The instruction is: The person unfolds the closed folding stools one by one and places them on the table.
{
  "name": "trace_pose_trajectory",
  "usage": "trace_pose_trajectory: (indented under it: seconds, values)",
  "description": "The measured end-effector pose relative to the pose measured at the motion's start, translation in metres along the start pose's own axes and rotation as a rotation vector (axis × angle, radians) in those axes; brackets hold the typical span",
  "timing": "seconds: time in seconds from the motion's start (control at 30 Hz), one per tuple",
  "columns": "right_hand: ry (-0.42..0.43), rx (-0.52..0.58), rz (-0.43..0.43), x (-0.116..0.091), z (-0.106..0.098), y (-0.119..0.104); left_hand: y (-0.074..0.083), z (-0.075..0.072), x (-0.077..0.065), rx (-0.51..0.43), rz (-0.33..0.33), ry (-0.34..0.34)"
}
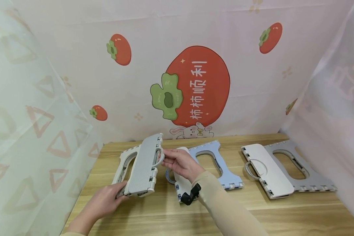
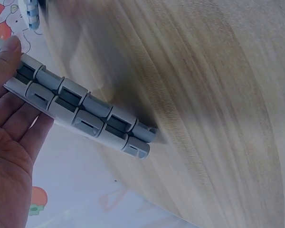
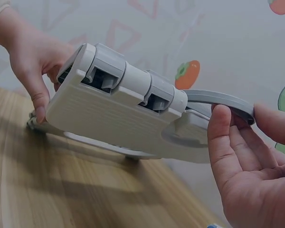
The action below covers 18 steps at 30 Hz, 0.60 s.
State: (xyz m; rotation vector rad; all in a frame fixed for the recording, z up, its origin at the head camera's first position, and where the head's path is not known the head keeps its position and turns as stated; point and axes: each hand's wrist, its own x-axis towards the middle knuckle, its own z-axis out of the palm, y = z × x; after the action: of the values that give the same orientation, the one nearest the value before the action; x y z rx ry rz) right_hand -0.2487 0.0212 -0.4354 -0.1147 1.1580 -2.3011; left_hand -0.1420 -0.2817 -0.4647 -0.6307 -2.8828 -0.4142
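A grey-and-white folding stool (image 1: 144,165) is tilted at the left of the table, its top panel raised and its leg frame (image 1: 120,165) spread to the left. My left hand (image 1: 108,197) grips the near end of it, thumb on one side and fingers on the other, by the hinge row (image 2: 88,104) in the left wrist view. With thumb and fingers, my right hand (image 1: 181,164) pinches the grey carry handle (image 3: 218,97), which is swung out from the hinged edge of the top. Part of the leg frame is hidden behind the panel.
A blue-and-white folding stool (image 1: 224,164) lies flat at the middle, partly under my right forearm. Farther right lies another grey-and-white one (image 1: 268,170). The wooden table (image 1: 177,219) meets printed curtains at the back (image 1: 135,82) and sides.
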Motion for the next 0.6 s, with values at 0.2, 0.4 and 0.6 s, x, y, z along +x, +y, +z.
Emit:
trace_pose_trajectory:
  seconds: [0.2,0.4,0.6]
  values:
    - [-0.017,0.003,-0.004,-0.002,0.003,-0.004,0.002,-0.001,0.002,0.009,0.003,0.002]
    - [-0.034,0.031,-0.021,-0.004,0.007,-0.008,0.004,-0.002,0.003,0.012,-0.010,-0.002]
    - [-0.069,0.033,-0.034,-0.005,0.011,-0.012,0.006,-0.004,0.004,0.018,-0.001,0.005]
